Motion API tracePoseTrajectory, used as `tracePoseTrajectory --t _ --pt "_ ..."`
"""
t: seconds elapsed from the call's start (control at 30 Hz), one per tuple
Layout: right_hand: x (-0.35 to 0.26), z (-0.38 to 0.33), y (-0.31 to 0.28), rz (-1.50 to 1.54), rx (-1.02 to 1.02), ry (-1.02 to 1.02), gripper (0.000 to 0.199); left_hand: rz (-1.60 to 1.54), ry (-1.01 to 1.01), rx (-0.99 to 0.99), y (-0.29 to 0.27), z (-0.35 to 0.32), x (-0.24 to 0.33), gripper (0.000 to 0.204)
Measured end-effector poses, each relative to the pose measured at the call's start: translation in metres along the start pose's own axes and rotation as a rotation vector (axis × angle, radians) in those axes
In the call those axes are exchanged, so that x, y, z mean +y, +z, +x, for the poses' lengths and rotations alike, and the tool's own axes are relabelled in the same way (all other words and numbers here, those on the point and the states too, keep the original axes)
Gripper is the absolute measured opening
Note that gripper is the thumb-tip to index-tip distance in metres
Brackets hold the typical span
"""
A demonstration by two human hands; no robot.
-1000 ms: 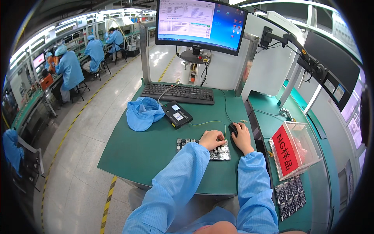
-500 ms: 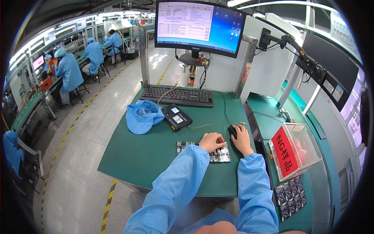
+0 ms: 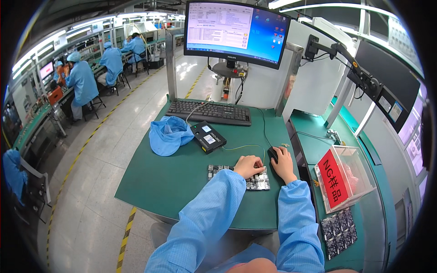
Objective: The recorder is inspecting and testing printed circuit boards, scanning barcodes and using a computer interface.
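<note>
My left hand (image 3: pixel 248 167) rests over a populated circuit board panel (image 3: pixel 258 183) on the green table, its fingers pinched together near the board's right part. A thin yellow-green cable (image 3: pixel 248 146) runs from a black box (image 3: pixel 208 136) with a small lit screen to those fingertips. The end of that cable is hidden in the pinch. To the right, my right hand (image 3: pixel 284 167) is wrapped over a black computer mouse (image 3: pixel 273 154), just beside the board. Part of the board lies under my left hand and sleeve.
A blue cap (image 3: pixel 168 135) lies left of the box, below a black keyboard (image 3: pixel 207 112). A monitor (image 3: pixel 234 32) stands behind. On the right are a clear bin (image 3: pixel 357 177) with a red label and a dark board panel (image 3: pixel 339 232). Several people in blue work at the far left.
</note>
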State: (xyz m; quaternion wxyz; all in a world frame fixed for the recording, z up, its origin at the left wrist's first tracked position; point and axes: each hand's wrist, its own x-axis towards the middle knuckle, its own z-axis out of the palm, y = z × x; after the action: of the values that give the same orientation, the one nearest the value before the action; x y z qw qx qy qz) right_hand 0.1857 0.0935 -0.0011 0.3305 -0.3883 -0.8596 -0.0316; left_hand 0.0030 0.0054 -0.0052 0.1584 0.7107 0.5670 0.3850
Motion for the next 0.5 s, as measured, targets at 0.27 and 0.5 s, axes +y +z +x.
tracePoseTrajectory --t 0.27,0.5 --pt "0.0002 -0.0001 0.0008 -0.002 -0.001 0.005 0.047 -0.030 0.000 -0.005 0.0002 0.0002 -0.0013 0.023" --pt "-0.0016 -0.0001 -0.0014 -0.010 0.002 0.006 0.048 -0.023 -0.005 -0.011 0.0025 0.0015 -0.0041 0.023"
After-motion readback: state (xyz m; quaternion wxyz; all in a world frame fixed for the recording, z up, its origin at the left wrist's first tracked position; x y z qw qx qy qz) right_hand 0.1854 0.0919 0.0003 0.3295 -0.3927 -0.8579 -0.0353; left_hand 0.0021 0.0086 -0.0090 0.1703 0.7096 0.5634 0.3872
